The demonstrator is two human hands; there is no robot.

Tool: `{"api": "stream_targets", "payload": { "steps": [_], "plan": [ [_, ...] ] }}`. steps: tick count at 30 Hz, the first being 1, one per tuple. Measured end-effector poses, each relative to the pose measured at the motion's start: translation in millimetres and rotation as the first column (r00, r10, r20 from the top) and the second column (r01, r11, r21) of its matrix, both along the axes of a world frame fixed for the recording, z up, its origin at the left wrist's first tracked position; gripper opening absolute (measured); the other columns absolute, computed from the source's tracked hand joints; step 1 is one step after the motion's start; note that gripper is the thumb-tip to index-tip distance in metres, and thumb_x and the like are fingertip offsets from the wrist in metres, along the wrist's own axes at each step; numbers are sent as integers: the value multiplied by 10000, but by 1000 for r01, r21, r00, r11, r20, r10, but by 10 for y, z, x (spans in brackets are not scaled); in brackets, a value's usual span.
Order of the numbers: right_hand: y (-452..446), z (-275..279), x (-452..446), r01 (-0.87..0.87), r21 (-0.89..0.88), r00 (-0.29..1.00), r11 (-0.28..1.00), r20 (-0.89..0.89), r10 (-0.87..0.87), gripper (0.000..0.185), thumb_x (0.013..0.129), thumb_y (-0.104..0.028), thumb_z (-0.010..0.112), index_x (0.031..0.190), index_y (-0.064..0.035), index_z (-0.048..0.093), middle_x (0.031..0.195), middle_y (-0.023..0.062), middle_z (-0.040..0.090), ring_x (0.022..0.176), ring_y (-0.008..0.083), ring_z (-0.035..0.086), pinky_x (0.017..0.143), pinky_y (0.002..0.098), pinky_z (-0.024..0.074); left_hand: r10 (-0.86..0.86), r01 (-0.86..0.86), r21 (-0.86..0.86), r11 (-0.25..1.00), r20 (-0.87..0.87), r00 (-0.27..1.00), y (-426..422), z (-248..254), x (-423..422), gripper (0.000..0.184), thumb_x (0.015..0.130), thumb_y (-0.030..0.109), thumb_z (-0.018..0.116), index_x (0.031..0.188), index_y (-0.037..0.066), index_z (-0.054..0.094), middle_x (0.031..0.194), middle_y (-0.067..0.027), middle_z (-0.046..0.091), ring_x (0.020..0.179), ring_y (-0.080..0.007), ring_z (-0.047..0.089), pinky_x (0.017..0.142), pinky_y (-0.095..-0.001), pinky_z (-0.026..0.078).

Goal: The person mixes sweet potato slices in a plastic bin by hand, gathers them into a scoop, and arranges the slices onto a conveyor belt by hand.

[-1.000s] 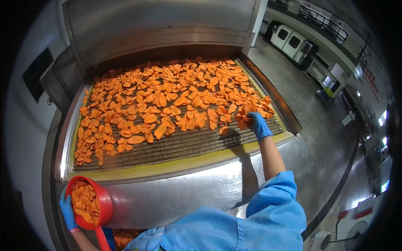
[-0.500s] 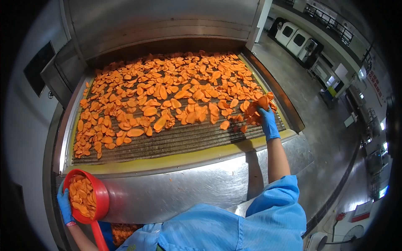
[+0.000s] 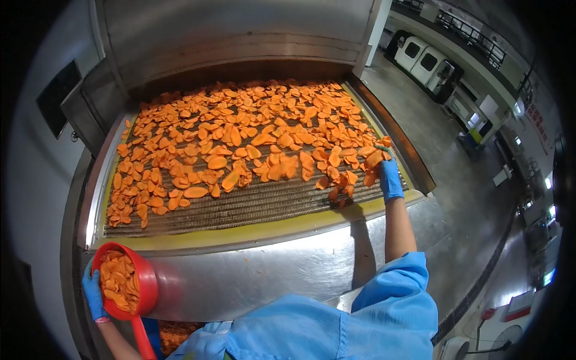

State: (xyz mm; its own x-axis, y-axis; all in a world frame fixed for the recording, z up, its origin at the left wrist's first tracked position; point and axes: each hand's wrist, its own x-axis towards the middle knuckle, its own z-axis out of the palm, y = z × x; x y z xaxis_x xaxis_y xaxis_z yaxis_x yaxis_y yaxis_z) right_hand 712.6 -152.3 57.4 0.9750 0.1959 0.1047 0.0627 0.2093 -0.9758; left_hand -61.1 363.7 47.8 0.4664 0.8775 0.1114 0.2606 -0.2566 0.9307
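Observation:
My left hand (image 3: 94, 293), in a blue glove, grips the rim of a red plastic dipper (image 3: 148, 282) at the lower left. Orange carrot slices (image 3: 119, 281) fill the dipper, and its handle points down toward my body. At the belt's right side is my gloved right hand (image 3: 391, 179), its fingers curled around a few carrot slices (image 3: 377, 158). Just left of it, other slices (image 3: 343, 185) drop or tumble onto the wire mesh belt (image 3: 258, 207). A broad layer of carrot slices (image 3: 231, 135) covers most of the belt, some overlapping.
A yellow strip (image 3: 240, 236) and a steel ledge (image 3: 258, 273) run along the belt's near edge. Metal walls (image 3: 234, 30) enclose the back. Below the ledge, a blue container (image 3: 153, 336) holds more orange pieces. White machines (image 3: 420, 57) stand across the floor at right.
My right hand has turned slightly and shed part of its clump of carrot slices onto the belt. The left hand and the dipper have hardly moved.

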Motion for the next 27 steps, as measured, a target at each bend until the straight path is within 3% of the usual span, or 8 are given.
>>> {"api": "stream_targets", "payload": {
  "steps": [2,8,9,14,16,22,24,27],
  "plan": [
    [-267,92,99,-5,-238,999,971,-35,-4,459,726,130,441,1104,-57,622,1004,106,658,869,237,661,677,323,570,-7,10,-41,999,54,998,58,-67,-54,413,931,7,483,1342,-33,489,1279,-142,568,1128,-217,567,986,-327,449],
    [-876,32,583,163,-416,986,894,86,-140,624,689,156,443,1250,-72,598,1047,100,646,866,217,645,696,312,568,19,-17,-72,997,37,999,177,-178,-187,417,943,52,496,1353,-22,474,1278,-153,565,1123,-214,564,984,-321,448],
    [-957,-175,806,171,-135,971,976,193,-144,610,758,114,504,1325,-104,562,1060,98,650,780,176,626,651,281,548,13,-11,-58,998,38,999,169,-168,-181,416,945,51,495,1354,-21,473,1282,-155,562,1120,-212,566,983,-326,450],
    [-1045,93,693,408,-467,910,785,142,-389,453,878,-67,553,1322,-155,561,1030,98,663,510,132,530,415,273,456,-9,13,-75,997,55,998,102,-94,-129,416,944,54,495,1353,-22,474,1280,-155,562,1119,-217,568,974,-324,457],
    [-1103,42,765,426,-388,900,817,272,-340,490,843,-44,527,1323,-140,539,1006,114,656,494,138,524,410,280,439,-15,18,-70,997,39,999,48,-56,-91,417,945,57,496,1354,-22,473,1282,-155,560,1118,-218,569,970,-322,459],
    [-1356,-260,1169,350,-401,937,846,142,-320,817,648,190,409,1386,-154,478,1178,151,598,485,200,564,401,323,437,5,7,-118,993,98,995,28,-65,-99,412,942,46,501,1347,-29,475,1284,-143,555,1127,-213,562,987,-327,446],
    [-1483,-489,1377,438,-374,890,818,306,-337,802,698,156,416,1410,-208,478,1015,133,642,544,132,552,484,308,450,6,-3,-61,998,46,999,2,-28,-78,404,944,45,493,1341,-32,479,1281,-144,556,1127,-214,561,990,-326,443],
    [-1276,-237,1035,476,-487,880,733,263,-396,769,748,119,464,1418,-257,468,900,91,663,515,102,505,488,290,439,19,-16,-69,997,49,999,-34,-10,-82,404,946,38,477,1344,-29,476,1288,-147,551,1133,-215,557,992,-324,441]
  ]
}}
